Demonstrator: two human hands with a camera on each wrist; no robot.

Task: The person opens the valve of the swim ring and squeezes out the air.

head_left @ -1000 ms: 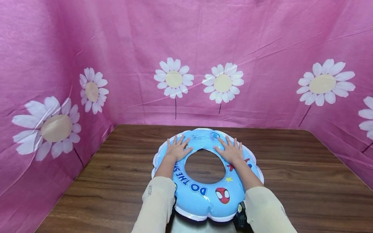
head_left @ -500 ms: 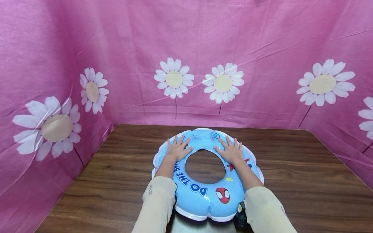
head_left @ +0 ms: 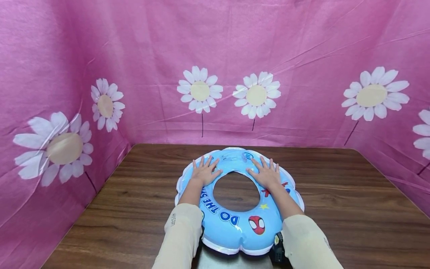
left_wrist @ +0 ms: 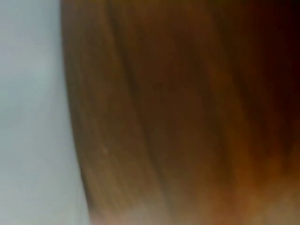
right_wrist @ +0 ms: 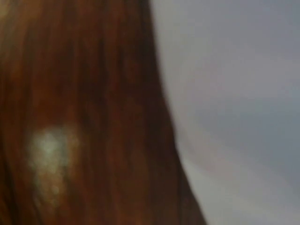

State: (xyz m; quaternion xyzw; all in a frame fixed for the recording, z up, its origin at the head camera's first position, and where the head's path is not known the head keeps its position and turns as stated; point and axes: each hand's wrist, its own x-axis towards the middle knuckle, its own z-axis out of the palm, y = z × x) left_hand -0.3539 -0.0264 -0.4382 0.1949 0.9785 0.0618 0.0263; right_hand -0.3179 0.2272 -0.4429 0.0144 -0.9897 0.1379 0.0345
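A light blue inflatable swim ring (head_left: 231, 235) with a white scalloped edge lies on the wooden table (head_left: 134, 209), near its front. Printed on it are blue letters, a yellow star and a red mask face. My left hand (head_left: 203, 174) rests on its upper left part, fingers spread and straight. On the upper right part lies my right hand (head_left: 267, 175), also with straight, spread fingers. Both wrist views are blurred; a pale curved edge of the swim ring (left_wrist: 33, 112) shows against brown wood in the left one, and a similar pale edge in the right one.
A pink cloth (head_left: 228, 37) printed with white daisies hangs behind the table and along both sides. Below the ring's front edge is a grey surface (head_left: 235, 261), with a black object (head_left: 278, 252) beside the right sleeve.
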